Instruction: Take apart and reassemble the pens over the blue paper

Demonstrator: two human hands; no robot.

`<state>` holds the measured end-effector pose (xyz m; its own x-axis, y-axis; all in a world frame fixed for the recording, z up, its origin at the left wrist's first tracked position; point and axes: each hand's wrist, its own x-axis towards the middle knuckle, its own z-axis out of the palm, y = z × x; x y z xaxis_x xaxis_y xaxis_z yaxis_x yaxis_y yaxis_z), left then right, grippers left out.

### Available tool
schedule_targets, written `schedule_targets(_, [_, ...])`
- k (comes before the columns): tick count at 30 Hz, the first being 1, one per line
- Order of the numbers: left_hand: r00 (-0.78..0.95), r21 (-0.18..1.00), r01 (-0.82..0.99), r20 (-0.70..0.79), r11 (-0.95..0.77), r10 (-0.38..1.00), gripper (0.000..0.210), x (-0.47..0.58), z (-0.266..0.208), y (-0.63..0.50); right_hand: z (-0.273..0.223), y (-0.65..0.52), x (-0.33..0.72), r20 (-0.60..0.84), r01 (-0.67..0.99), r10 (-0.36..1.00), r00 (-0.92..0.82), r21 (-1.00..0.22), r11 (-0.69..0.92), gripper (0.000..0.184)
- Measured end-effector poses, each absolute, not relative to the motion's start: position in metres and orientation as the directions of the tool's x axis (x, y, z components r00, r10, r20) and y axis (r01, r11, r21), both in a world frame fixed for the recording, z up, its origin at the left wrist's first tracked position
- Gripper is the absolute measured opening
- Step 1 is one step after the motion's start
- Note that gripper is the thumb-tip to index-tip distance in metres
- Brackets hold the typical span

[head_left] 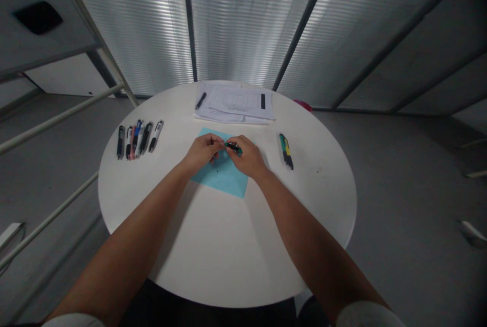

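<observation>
Over a sheet of light blue paper [222, 182] in the middle of the table, both hands are close together. My right hand [249, 157] is closed around a short black-and-green pen part [233, 148], whose tip points toward the other hand. My left hand [203, 152] is closed in a pinch beside that tip; whatever lies between its fingertips is too small to make out. A few tiny dark specks show on the blue paper. To the right lie a green pen [283, 146] and a yellow-and-black pen [288, 154], side by side.
Several pens [139, 139] lie in a group at the left of the round white table [228, 251]. At its far edge, a stack of printed papers [234, 103] carries a black pen [200, 101]. White metal rails [61, 119] stand on the left, and a ribbed translucent wall [236, 22] rises behind.
</observation>
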<state>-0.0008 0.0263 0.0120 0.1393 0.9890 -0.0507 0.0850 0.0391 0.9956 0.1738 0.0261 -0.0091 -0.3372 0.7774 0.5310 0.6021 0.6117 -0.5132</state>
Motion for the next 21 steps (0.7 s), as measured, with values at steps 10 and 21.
schedule_targets(10, [0.114, 0.995, 0.097, -0.048, 0.037, 0.992, 0.019, -0.005, 0.014, 0.028, -0.012, 0.028, 0.175, 0.546, 0.602, 0.775, -0.319, -0.515, 0.610, 0.016])
schedule_targets(21, [-0.069, 0.392, 0.917, 0.352, -0.080, 0.934, 0.045, -0.030, 0.001, 0.031, -0.015, 0.031, 0.176, 0.554, 0.668, 0.805, -0.214, -0.519, 0.534, 0.018])
